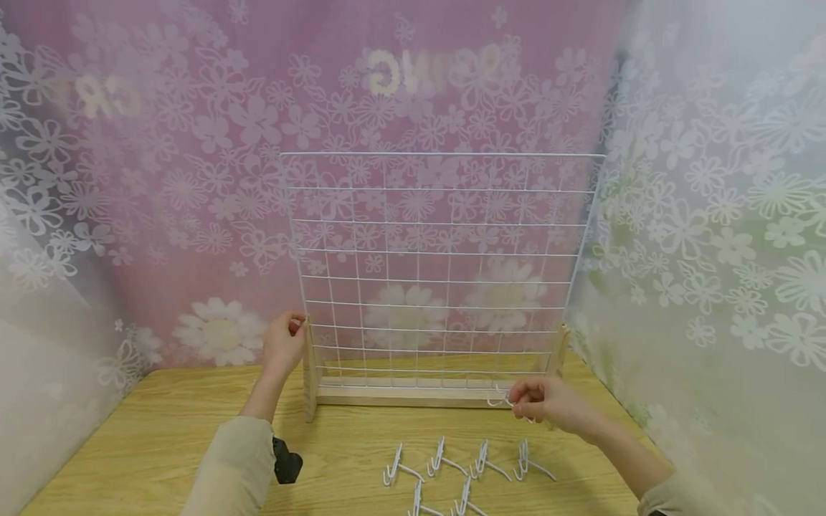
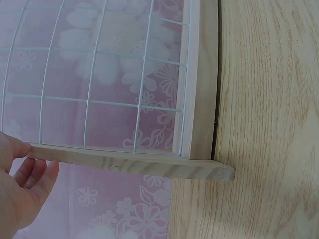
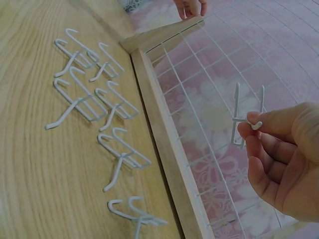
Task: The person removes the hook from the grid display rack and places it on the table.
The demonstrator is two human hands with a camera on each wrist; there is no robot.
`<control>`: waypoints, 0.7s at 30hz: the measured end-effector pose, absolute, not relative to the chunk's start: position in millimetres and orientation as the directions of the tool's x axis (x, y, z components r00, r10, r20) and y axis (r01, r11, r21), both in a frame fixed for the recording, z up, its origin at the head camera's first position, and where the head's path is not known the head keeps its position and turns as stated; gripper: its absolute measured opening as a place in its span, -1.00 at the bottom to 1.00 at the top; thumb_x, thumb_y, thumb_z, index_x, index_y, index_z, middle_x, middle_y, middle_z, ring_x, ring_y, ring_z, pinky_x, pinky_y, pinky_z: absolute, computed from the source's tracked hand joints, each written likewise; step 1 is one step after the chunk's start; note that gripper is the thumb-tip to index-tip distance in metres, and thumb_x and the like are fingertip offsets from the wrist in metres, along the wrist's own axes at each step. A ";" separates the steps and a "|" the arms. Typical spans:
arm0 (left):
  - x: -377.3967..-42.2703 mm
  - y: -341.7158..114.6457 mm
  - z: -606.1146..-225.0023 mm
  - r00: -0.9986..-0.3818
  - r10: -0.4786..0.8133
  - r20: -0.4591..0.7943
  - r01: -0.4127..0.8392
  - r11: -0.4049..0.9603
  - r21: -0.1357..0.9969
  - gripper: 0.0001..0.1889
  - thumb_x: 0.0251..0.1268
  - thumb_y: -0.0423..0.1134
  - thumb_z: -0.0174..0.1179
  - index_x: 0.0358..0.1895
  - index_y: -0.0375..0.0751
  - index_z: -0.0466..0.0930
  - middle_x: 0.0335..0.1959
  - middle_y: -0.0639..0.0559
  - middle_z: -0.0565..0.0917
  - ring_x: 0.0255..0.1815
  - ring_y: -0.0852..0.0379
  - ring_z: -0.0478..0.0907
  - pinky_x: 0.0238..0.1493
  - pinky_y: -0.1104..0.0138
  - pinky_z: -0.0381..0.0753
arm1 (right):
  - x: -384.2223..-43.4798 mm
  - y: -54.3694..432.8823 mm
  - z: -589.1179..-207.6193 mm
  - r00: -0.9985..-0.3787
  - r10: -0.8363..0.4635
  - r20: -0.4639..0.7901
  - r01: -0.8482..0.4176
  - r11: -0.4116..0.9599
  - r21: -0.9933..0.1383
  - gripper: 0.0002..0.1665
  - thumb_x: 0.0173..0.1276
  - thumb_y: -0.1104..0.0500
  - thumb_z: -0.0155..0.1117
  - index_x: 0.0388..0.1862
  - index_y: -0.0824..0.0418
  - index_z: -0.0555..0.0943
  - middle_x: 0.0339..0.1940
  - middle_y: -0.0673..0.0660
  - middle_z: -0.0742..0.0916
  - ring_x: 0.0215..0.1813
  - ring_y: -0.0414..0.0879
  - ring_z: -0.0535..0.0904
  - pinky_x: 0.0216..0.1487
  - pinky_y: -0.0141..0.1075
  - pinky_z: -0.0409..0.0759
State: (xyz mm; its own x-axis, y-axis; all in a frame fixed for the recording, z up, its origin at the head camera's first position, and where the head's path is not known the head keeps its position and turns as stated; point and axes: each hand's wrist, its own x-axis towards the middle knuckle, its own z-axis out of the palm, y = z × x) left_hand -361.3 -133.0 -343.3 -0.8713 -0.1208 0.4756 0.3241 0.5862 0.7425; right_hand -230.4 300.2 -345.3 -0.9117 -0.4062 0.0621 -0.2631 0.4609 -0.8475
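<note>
My right hand [image 1: 558, 408] pinches a white wire hook [image 3: 236, 107] between thumb and fingertips. The hook's two prongs point away from the palm, close in front of the lower right of a white wire grid panel [image 1: 445, 281]. Whether the hook touches the grid, I cannot tell. Over on the left, my left hand [image 1: 284, 347] grips the top end of the wooden stand's left upright [image 2: 134, 165], thumb and fingers on either side of it. The grid stands upright in this wooden stand.
Several more white hooks [image 3: 75, 102] lie in rows on the wood-grain table [image 1: 348, 459] in front of the stand. Behind hangs a pink flowered curtain [image 1: 213, 143], and a pale flowered curtain [image 1: 729, 215] hangs at the right.
</note>
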 end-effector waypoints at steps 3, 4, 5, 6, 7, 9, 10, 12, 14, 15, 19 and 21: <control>-361.8 -133.3 -343.6 -0.871 -0.122 0.476 0.323 0.589 0.741 -0.84 0.29 -0.38 0.05 -0.12 -0.37 0.51 -0.42 -0.20 0.53 -0.46 -0.03 0.43 -0.50 0.29 0.38 | -227.6 301.2 -349.7 -0.908 -0.415 0.058 -0.269 0.472 -0.839 -0.84 0.27 0.31 0.20 -0.22 0.39 0.53 -0.44 0.16 0.62 -0.46 -0.19 0.46 -0.47 -0.40 0.44; -361.9 -133.2 -343.8 -0.871 -0.122 0.476 0.322 0.590 0.740 -0.84 0.29 -0.38 0.05 -0.12 -0.37 0.51 -0.42 -0.20 0.53 -0.46 -0.03 0.43 -0.50 0.29 0.38 | -226.4 301.7 -351.1 -0.906 -0.420 0.056 -0.271 0.473 -0.838 -0.84 0.27 0.30 0.21 -0.22 0.38 0.53 -0.43 0.18 0.62 -0.46 -0.19 0.46 -0.46 -0.40 0.44; -362.1 -133.2 -343.9 -0.871 -0.120 0.476 0.322 0.592 0.739 -0.84 0.29 -0.38 0.05 -0.12 -0.37 0.51 -0.41 -0.20 0.53 -0.46 -0.02 0.43 -0.50 0.29 0.38 | -225.2 302.2 -352.8 -0.906 -0.421 0.050 -0.269 0.480 -0.835 -0.83 0.27 0.28 0.21 -0.22 0.37 0.53 -0.43 0.18 0.62 -0.46 -0.18 0.46 -0.46 -0.39 0.44; -362.1 -133.3 -344.2 -0.872 -0.118 0.476 0.322 0.594 0.737 -0.84 0.30 -0.38 0.05 -0.12 -0.37 0.51 -0.41 -0.20 0.53 -0.46 -0.03 0.43 -0.50 0.29 0.38 | -224.2 302.8 -354.5 -0.904 -0.425 0.046 -0.271 0.486 -0.831 -0.82 0.27 0.26 0.22 -0.22 0.36 0.54 -0.43 0.17 0.62 -0.45 -0.18 0.46 -0.46 -0.38 0.44; -362.0 -133.3 -344.3 -0.871 -0.116 0.478 0.324 0.596 0.735 -0.84 0.29 -0.39 0.05 -0.12 -0.37 0.51 -0.41 -0.20 0.53 -0.45 -0.03 0.44 -0.50 0.29 0.38 | -223.1 303.5 -356.5 -0.903 -0.427 0.045 -0.274 0.493 -0.826 -0.81 0.26 0.24 0.23 -0.22 0.35 0.55 -0.43 0.16 0.63 -0.45 -0.19 0.46 -0.45 -0.38 0.45; -361.9 -133.4 -344.5 -0.870 -0.112 0.480 0.327 0.597 0.732 -0.83 0.29 -0.39 0.05 -0.11 -0.38 0.50 -0.41 -0.21 0.53 -0.45 -0.04 0.44 -0.50 0.28 0.38 | -221.1 304.9 -360.5 -0.898 -0.438 0.047 -0.286 0.499 -0.818 -0.80 0.25 0.20 0.25 -0.24 0.33 0.57 -0.44 0.15 0.63 -0.45 -0.20 0.47 -0.45 -0.36 0.46; -361.9 -133.3 -344.6 -0.871 -0.111 0.479 0.327 0.596 0.733 -0.83 0.29 -0.39 0.05 -0.11 -0.38 0.51 -0.41 -0.21 0.53 -0.45 -0.05 0.44 -0.50 0.28 0.38 | -220.3 305.6 -362.5 -0.894 -0.445 0.048 -0.294 0.502 -0.813 -0.79 0.25 0.19 0.26 -0.24 0.33 0.58 -0.45 0.14 0.64 -0.45 -0.21 0.47 -0.45 -0.36 0.47; -362.0 -133.4 -344.7 -0.870 -0.112 0.480 0.328 0.595 0.734 -0.83 0.29 -0.39 0.05 -0.12 -0.38 0.51 -0.41 -0.21 0.53 -0.45 -0.04 0.44 -0.50 0.28 0.38 | -219.0 307.0 -366.7 -0.889 -0.455 0.046 -0.298 0.502 -0.812 -0.78 0.25 0.18 0.26 -0.24 0.33 0.59 -0.45 0.12 0.64 -0.44 -0.21 0.48 -0.45 -0.35 0.48; -362.2 -133.4 -344.5 -0.873 -0.114 0.475 0.324 0.593 0.737 -0.83 0.29 -0.38 0.05 -0.12 -0.38 0.51 -0.41 -0.21 0.53 -0.46 -0.04 0.44 -0.50 0.29 0.38 | -217.7 308.6 -370.7 -0.887 -0.461 0.042 -0.297 0.497 -0.816 -0.79 0.25 0.19 0.25 -0.24 0.33 0.59 -0.44 0.12 0.65 -0.43 -0.20 0.50 -0.44 -0.36 0.48; -362.5 -133.6 -344.5 -0.874 -0.115 0.473 0.321 0.593 0.739 -0.83 0.29 -0.38 0.05 -0.12 -0.37 0.51 -0.41 -0.20 0.53 -0.46 -0.03 0.43 -0.50 0.29 0.38 | -217.1 309.4 -372.8 -0.886 -0.463 0.043 -0.298 0.494 -0.816 -0.79 0.25 0.19 0.25 -0.24 0.33 0.60 -0.43 0.12 0.65 -0.42 -0.19 0.50 -0.44 -0.36 0.49; -362.5 -133.7 -344.0 -0.875 -0.114 0.470 0.319 0.596 0.737 -0.82 0.29 -0.38 0.05 -0.11 -0.38 0.51 -0.40 -0.21 0.53 -0.45 -0.04 0.44 -0.50 0.29 0.39 | -215.2 312.6 -381.8 -0.880 -0.472 0.050 -0.305 0.481 -0.822 -0.84 0.25 0.24 0.24 -0.25 0.33 0.61 -0.45 0.08 0.66 -0.44 -0.23 0.49 -0.46 -0.38 0.48; -362.6 -133.6 -344.1 -0.873 -0.114 0.474 0.321 0.597 0.735 -0.82 0.29 -0.38 0.05 -0.11 -0.38 0.51 -0.39 -0.22 0.54 -0.43 -0.05 0.45 -0.48 0.28 0.39 | -214.1 313.9 -386.4 -0.875 -0.482 0.050 -0.304 0.465 -0.831 -0.85 0.26 0.25 0.23 -0.25 0.33 0.62 -0.45 0.05 0.66 -0.45 -0.27 0.47 -0.47 -0.39 0.48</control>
State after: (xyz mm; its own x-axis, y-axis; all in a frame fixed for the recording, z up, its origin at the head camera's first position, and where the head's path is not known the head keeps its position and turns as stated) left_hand -362.6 -133.6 -344.1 -0.8732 -0.1143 0.4737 0.3208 0.5969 0.7354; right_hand -214.1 313.9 -386.4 -0.8746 -0.4822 0.0503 -0.3042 0.4651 -0.8313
